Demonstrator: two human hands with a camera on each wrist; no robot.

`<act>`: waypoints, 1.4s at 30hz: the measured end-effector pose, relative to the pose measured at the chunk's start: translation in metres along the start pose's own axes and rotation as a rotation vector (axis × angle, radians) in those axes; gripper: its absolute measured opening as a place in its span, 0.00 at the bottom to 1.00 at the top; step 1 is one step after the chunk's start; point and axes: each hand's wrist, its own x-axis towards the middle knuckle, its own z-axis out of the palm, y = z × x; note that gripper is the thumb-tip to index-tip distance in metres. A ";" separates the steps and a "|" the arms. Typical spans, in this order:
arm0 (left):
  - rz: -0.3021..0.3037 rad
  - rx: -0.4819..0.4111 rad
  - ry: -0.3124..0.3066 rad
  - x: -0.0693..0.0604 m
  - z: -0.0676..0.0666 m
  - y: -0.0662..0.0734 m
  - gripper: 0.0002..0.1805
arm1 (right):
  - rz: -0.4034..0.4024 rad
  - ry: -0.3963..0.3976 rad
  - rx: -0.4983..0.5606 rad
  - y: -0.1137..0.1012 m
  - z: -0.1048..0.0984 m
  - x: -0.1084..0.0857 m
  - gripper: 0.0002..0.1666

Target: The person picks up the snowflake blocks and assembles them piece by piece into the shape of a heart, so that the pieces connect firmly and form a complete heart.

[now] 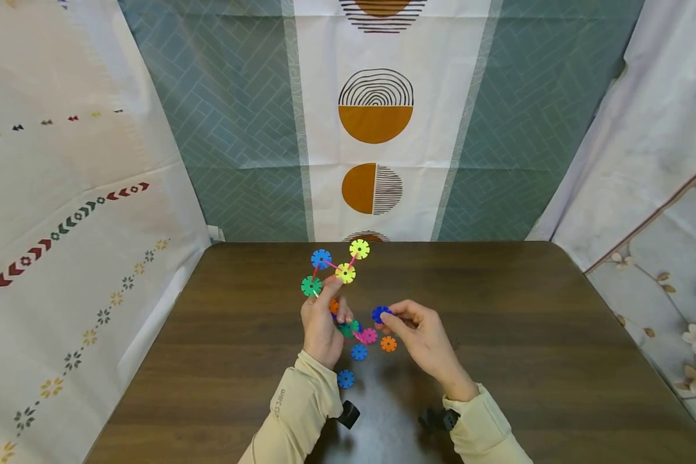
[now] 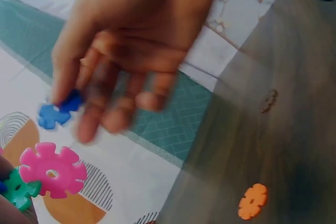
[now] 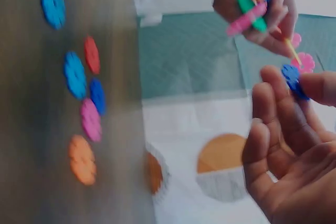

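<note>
The right hand (image 1: 425, 330) pinched a dark blue disc (image 1: 379, 314) between thumb and forefinger, its other fingers loosely bent, above a brown counter (image 1: 516, 348). Just to its left, the left hand (image 1: 323, 327) kept a closed grip on a joined piece of notched discs. From that grip rose a zigzag of thin sticks (image 1: 333, 265) bearing a green disc (image 1: 310, 286), a blue disc (image 1: 321, 259) and two yellow discs (image 1: 345, 273). Lower down, a pink disc (image 2: 52, 170) met another green disc (image 2: 22, 188) by the left fingers. The joining looked partly done: the pinched disc was apart from the piece, and six more lay loose on the counter: two light blue discs (image 3: 74, 74), a red disc (image 3: 92, 55), a second dark blue disc (image 3: 97, 96), a second pink disc (image 3: 90, 119) and an orange disc (image 1: 388, 344). The left fingers hid the piece's middle. Blur in the wrist views left it unclear whether the right hand pinched one disc or two.
</note>
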 end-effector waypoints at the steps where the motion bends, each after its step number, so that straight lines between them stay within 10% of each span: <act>1: 0.010 -0.013 0.005 0.001 0.000 0.001 0.11 | 0.014 -0.011 -0.005 0.001 0.002 -0.003 0.10; 20: 0.083 -0.097 0.033 0.004 0.001 0.011 0.10 | 0.046 -0.109 0.079 0.003 0.018 -0.016 0.10; 42: 0.135 -0.150 0.006 -0.002 0.004 -0.002 0.05 | 0.047 -0.009 0.089 0.009 0.025 -0.015 0.09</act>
